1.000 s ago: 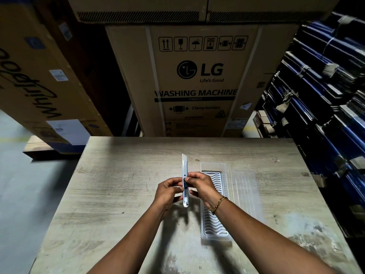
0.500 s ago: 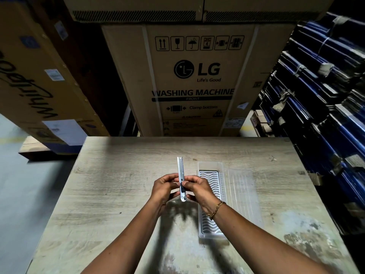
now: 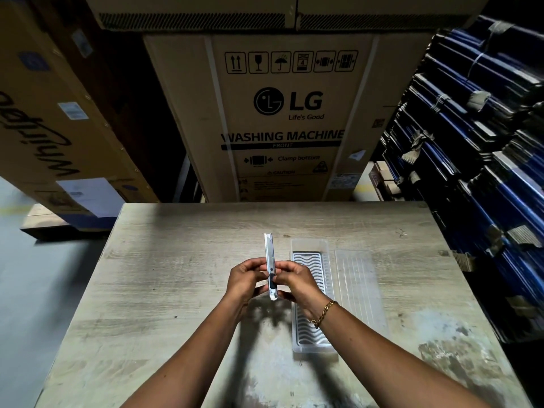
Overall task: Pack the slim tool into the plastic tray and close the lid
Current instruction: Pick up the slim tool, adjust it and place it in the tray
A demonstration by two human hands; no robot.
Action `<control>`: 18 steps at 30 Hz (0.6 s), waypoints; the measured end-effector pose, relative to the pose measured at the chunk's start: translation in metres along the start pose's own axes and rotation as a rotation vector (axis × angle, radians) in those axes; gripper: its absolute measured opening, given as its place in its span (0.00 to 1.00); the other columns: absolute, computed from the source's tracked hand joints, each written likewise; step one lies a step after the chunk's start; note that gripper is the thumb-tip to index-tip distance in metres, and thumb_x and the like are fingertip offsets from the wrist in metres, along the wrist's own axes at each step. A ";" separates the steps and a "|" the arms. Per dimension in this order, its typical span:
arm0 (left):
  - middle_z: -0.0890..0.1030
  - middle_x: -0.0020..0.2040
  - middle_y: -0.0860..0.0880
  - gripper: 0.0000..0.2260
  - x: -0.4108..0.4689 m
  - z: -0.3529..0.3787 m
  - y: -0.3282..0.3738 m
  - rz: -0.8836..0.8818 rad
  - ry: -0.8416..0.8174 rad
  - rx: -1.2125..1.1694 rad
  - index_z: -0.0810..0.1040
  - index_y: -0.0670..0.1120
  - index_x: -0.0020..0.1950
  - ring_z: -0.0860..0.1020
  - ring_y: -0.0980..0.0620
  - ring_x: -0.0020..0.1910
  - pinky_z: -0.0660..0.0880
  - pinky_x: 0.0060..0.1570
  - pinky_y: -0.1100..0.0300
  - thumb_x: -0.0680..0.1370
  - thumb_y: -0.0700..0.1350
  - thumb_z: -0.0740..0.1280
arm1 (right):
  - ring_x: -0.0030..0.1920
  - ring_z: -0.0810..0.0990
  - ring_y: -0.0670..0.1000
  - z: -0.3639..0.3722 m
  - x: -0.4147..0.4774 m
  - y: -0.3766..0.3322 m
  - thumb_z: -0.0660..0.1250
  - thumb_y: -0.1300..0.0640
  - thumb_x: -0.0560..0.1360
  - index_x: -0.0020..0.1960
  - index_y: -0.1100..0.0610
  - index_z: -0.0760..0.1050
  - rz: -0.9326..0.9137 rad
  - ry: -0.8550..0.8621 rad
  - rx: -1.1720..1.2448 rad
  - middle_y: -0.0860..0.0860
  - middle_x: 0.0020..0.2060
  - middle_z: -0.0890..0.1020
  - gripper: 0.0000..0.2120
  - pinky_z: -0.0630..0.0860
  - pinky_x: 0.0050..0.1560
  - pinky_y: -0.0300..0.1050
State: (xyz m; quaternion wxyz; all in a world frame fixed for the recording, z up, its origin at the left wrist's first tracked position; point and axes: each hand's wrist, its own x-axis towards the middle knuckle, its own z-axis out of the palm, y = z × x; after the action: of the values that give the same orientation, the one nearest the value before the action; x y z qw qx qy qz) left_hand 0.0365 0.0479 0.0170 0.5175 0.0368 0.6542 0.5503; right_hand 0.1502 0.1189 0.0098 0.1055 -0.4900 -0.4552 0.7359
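Observation:
A slim silver tool [image 3: 269,254] with a dark lower part is held on edge above the wooden table, pointing away from me. My left hand [image 3: 244,278] grips its near end from the left. My right hand [image 3: 297,282], a gold bracelet on its wrist, grips it from the right. Just right of the hands, the clear plastic tray [image 3: 312,260] with a wavy ribbed floor lies flat on the table, partly hidden by my right wrist. Its clear lid [image 3: 357,287] lies open flat along the tray's right side.
The wooden table [image 3: 176,290] has a worn pale patch at the near right. A large LG washing machine carton [image 3: 282,119] stands behind the far edge. Another carton [image 3: 59,113] leans at the left. Stacked blue bundles [image 3: 485,142] crowd the right side.
Both hands and the tool stay almost in place; the tool has sunk slightly and the view has shifted a little. The tray and lid have not moved.

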 end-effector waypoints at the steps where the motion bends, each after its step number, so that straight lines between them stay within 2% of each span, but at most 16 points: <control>1: 0.84 0.42 0.48 0.14 0.000 0.002 0.000 0.003 -0.006 0.002 0.81 0.40 0.56 0.82 0.53 0.40 0.78 0.33 0.63 0.74 0.28 0.66 | 0.42 0.84 0.49 -0.002 0.001 -0.001 0.65 0.67 0.75 0.57 0.59 0.82 -0.001 0.010 0.015 0.58 0.48 0.88 0.13 0.76 0.37 0.42; 4: 0.83 0.42 0.47 0.14 -0.001 0.007 0.000 0.000 -0.015 0.006 0.81 0.41 0.54 0.82 0.52 0.40 0.78 0.31 0.63 0.74 0.27 0.65 | 0.42 0.84 0.47 -0.007 0.003 -0.007 0.63 0.63 0.77 0.58 0.55 0.80 0.006 0.051 0.055 0.56 0.48 0.87 0.12 0.76 0.35 0.40; 7: 0.83 0.42 0.48 0.14 -0.001 0.013 -0.001 -0.002 -0.031 0.028 0.81 0.43 0.51 0.81 0.53 0.39 0.78 0.29 0.64 0.75 0.27 0.64 | 0.45 0.83 0.48 -0.015 0.003 -0.013 0.58 0.60 0.80 0.57 0.53 0.80 -0.001 0.062 0.072 0.54 0.55 0.85 0.13 0.77 0.38 0.41; 13: 0.82 0.39 0.50 0.13 0.000 0.032 -0.006 -0.009 -0.073 0.068 0.80 0.45 0.48 0.81 0.55 0.37 0.78 0.33 0.62 0.75 0.28 0.65 | 0.46 0.82 0.48 -0.035 -0.001 -0.014 0.60 0.56 0.80 0.60 0.55 0.81 0.013 0.104 0.108 0.51 0.54 0.84 0.14 0.77 0.40 0.44; 16: 0.82 0.40 0.49 0.12 -0.001 0.044 -0.008 -0.011 -0.094 0.093 0.80 0.43 0.50 0.82 0.57 0.34 0.79 0.31 0.63 0.75 0.28 0.66 | 0.46 0.83 0.49 -0.047 -0.001 -0.011 0.60 0.57 0.78 0.59 0.56 0.82 0.025 0.119 0.115 0.54 0.56 0.85 0.16 0.79 0.42 0.45; 18: 0.82 0.43 0.46 0.13 -0.002 0.051 -0.009 -0.008 -0.105 0.103 0.80 0.40 0.54 0.82 0.57 0.33 0.79 0.30 0.63 0.75 0.27 0.65 | 0.43 0.82 0.48 -0.054 -0.005 -0.012 0.59 0.58 0.78 0.60 0.59 0.82 0.027 0.130 0.138 0.53 0.52 0.85 0.17 0.78 0.42 0.45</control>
State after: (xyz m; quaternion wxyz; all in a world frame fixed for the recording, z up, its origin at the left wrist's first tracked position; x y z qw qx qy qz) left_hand 0.0791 0.0778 0.0184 0.5507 0.0897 0.6537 0.5112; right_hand 0.1936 0.1537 0.0168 0.1583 -0.5345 -0.3889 0.7335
